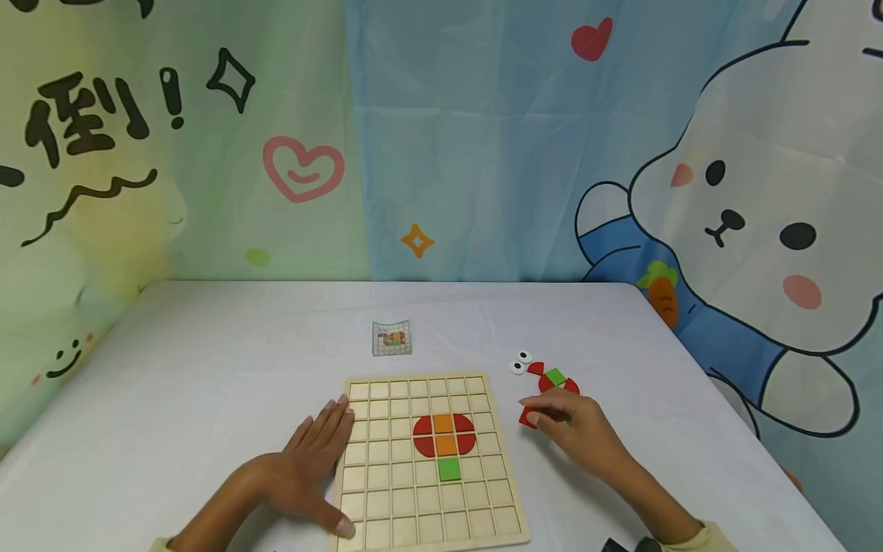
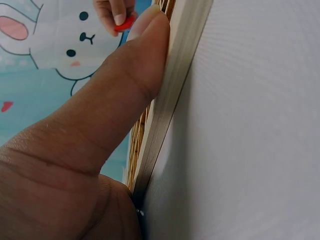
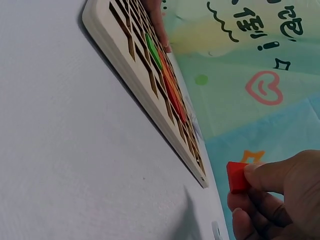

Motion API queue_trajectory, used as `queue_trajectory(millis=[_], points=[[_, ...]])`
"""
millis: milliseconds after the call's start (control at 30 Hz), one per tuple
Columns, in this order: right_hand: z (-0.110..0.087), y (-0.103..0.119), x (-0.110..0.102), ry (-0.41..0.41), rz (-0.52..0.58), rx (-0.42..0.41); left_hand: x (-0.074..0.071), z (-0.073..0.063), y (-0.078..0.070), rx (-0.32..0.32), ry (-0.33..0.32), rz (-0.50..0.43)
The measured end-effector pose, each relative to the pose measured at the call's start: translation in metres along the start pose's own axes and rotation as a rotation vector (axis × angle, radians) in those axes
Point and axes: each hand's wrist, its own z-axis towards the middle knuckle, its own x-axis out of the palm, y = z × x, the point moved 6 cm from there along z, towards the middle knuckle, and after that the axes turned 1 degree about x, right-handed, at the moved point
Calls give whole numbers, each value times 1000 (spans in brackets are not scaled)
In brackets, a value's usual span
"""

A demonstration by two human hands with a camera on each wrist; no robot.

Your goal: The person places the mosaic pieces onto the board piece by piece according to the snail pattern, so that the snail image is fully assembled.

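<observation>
A wooden grid board (image 1: 377,504) lies on the white table. My left hand (image 1: 303,471) rests along its left edge, fingers straight and spread, with the thumb (image 2: 142,62) against the rim. In the board's cells sit red rounded pieces (image 1: 424,445), two orange squares (image 1: 444,423) and a green square (image 1: 449,469) below them. To the right of the board, my right hand (image 1: 579,429) pinches a red square tile (image 3: 236,176) between thumb and fingers. The tile appears held above the table in the right wrist view.
Just beyond the right hand lie loose pieces: a green square (image 1: 555,376), several red pieces (image 1: 536,369) and two googly eyes (image 1: 517,368). A small pattern card (image 1: 392,338) stands behind the board. A dark object (image 1: 614,545) shows at the bottom edge. A cartoon curtain (image 1: 476,153) hangs behind the table.
</observation>
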Motion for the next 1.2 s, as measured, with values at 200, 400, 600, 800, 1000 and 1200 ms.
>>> queue_trajectory(millis=[200, 400, 600, 800, 1000, 1200], points=[[2, 2, 11, 72, -38, 3, -1, -1, -2, 17, -9, 6], [2, 7, 21, 134, 6, -9, -2, -1, -3, 22, -14, 0], [1, 12, 30, 198, 57, -19, -1, -1, -3, 22, -13, 3], [-2, 14, 41, 284, 158, -26, 3, 0, 3, 31, -17, -22], [-5, 18, 52, 293, 177, -11, 12, 4, 16, 22, -46, -7], [-7, 29, 59, 295, 154, -16, 8, 3, 11, 20, -32, -25]])
